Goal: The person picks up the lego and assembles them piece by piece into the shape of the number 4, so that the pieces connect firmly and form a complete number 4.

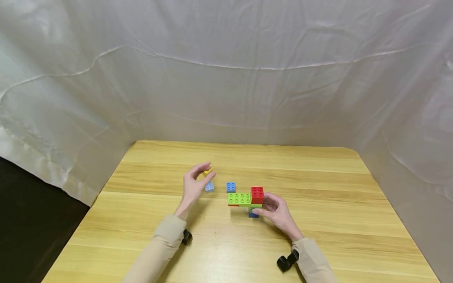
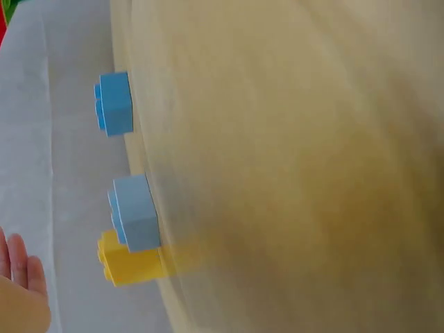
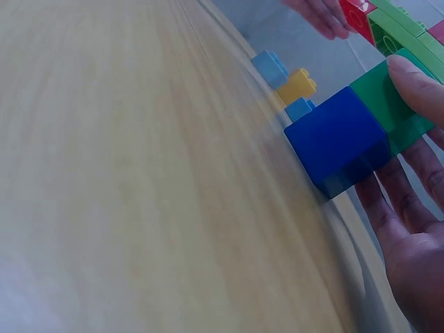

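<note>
My right hand (image 1: 279,214) grips a structure of toy building bricks, its thumb on the green brick (image 3: 381,97) and the other fingers behind. Under the green brick is a dark blue brick (image 3: 336,139). A long light green layer (image 1: 238,198) juts out leftward, with a red brick (image 1: 257,195) on top at the right end and another red brick (image 3: 359,19) below the left end. Over a yellow brick (image 2: 132,266) hovers my left hand (image 1: 192,188), thumb and fingers spread apart. The left wrist view shows its fingers away from that brick.
A light blue brick (image 1: 209,186) stands right beside the yellow one on the wooden table (image 1: 318,177). Farther right is a blue brick (image 1: 231,187), just behind the structure. Pale sheeting (image 1: 247,98) hangs around the table's back and sides.
</note>
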